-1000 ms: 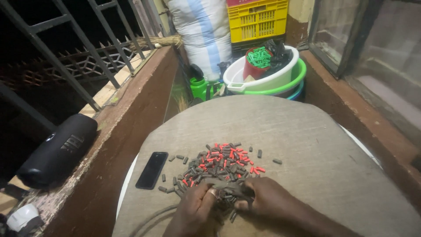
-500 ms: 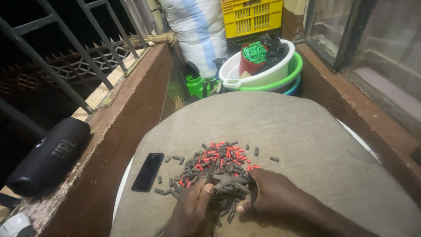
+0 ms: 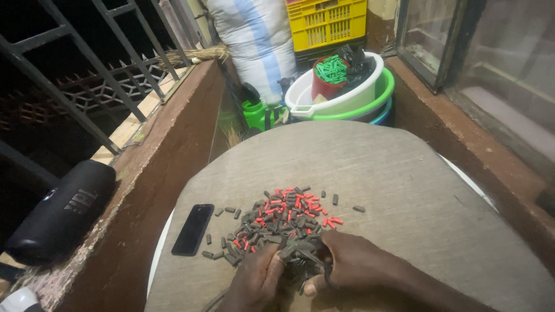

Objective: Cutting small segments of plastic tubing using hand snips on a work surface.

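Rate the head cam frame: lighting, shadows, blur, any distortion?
Head view: warm light falls on the round table, dimmer toward the edges; beyond the grille it is almost black. The pile of small red and dark pieces is sharp, while the left hand and right hand look dark with little detail. Wide-angle bending shows along the wall ledge.
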